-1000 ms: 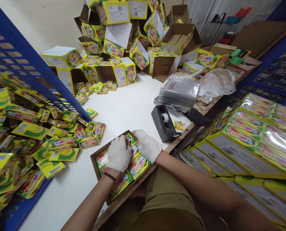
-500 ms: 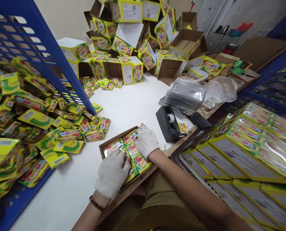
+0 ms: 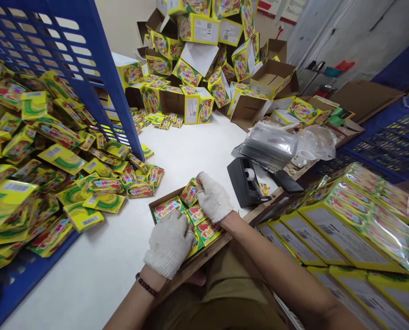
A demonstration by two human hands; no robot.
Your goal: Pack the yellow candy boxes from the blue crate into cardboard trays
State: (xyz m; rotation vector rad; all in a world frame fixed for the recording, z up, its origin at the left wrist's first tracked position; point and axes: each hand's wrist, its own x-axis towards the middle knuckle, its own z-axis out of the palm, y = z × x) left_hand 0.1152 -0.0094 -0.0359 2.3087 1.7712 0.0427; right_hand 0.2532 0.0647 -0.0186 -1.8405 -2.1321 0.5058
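An open cardboard box (image 3: 155,205) lies at the table's near edge, with several small yellow-green printed packets (image 3: 166,207) in rows inside it. My left hand (image 3: 170,240), in a white fingerless glove, rests on the packets on the box's left side. Its fingers are stretched out and gently bent. At the far right corner, my right hand (image 3: 214,198), gloved the same way, grips one small printed packet (image 3: 189,192) between thumb and fingers. That packet is tilted up above its neighbours. Part of the row beneath my left palm is hidden.
A tipped blue crate (image 3: 118,91) spills loose packets (image 3: 67,165) on the left. A black tape dispenser (image 3: 242,183) stands right of the box, near stacked clear plastic sleeves (image 3: 269,142). Printed cartons (image 3: 199,30) are piled behind. Filled boxes (image 3: 349,224) sit at right.
My right hand has pinched the far corner packet and tilted it up from its flat place. My left hand stays on the packets. The whole view has shifted slightly.
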